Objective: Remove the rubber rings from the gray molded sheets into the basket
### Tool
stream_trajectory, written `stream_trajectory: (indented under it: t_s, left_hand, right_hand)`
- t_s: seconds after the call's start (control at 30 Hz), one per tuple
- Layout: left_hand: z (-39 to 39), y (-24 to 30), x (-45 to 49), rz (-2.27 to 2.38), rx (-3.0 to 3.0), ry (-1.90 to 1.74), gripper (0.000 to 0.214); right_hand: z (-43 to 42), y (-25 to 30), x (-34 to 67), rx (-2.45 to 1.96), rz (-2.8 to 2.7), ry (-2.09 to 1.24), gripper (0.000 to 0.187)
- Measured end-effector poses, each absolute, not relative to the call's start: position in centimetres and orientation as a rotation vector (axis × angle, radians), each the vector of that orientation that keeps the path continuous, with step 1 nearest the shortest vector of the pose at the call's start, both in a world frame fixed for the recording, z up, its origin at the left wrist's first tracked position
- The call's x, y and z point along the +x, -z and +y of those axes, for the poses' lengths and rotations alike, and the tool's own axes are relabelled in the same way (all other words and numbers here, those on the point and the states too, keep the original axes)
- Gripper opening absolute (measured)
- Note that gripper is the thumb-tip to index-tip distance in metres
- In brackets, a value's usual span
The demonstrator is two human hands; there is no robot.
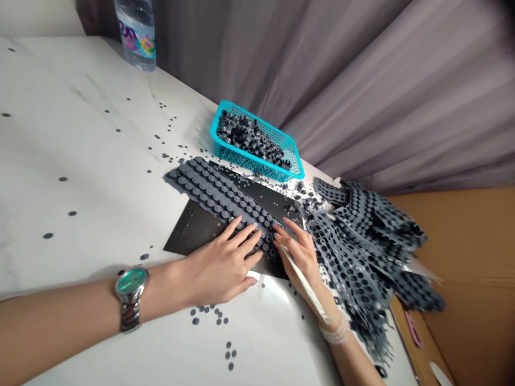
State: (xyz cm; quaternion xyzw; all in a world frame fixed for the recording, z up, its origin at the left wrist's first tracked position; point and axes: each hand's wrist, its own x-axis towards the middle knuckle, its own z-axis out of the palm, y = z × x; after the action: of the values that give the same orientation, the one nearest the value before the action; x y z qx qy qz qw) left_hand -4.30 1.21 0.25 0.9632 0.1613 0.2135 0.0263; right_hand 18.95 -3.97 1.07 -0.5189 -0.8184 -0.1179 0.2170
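A dark grey rubber sheet (pixel 217 187) with rows of raised round caps lies slantwise over a black mat (pixel 189 228). My left hand (pixel 225 262), a watch on its wrist, rests flat on the sheet's near part with fingers spread. At the sheet's right end is my right hand (pixel 300 254), its fingers closed round a slim white-handled tool (pixel 308 289). The tool's tip is hidden under the fingers, so its kind does not show. Small dark discs (pixel 229 354) are scattered around the mat.
A turquoise basket (pixel 295 155) full of small black rubber pieces (pixel 253 139) stands behind the mat. Perforated grey sheets (pixel 362 246) are heaped at the right, near a cardboard surface (pixel 475 257). A water bottle (pixel 137 40) stands at the back left, before a grey curtain (pixel 322 64).
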Motion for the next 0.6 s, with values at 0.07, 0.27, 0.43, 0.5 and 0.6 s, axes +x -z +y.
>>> stream_trajectory:
  t_s: [0.07,0.27,0.43,0.5,0.6]
  left_hand:
    - [1.2,-0.2,-4.3,0.499,2.977,-0.646,0.046]
    - [1.2,-0.2,-4.2,0.494,2.956,-0.629,0.048]
    - [1.2,0.1,-4.1,0.462,2.943,-0.647,0.047]
    - [1.2,0.2,-4.2,0.450,2.940,-0.671,0.046]
    - [1.4,-0.2,-4.2,0.397,2.912,-0.762,0.040]
  right_hand:
    - [-3.7,-1.1,19.2,-1.412,-2.319,0.348,0.019]
    - [-2.9,-0.6,19.5,-1.521,-2.156,0.487,0.017]
    - [-2.8,-0.9,18.9,-1.744,-1.847,0.403,0.013]
    - [-3.1,-1.3,18.5,-1.755,-1.832,0.313,0.012]
    - [-3.8,-2.0,18.2,-1.747,-1.869,0.165,0.011]
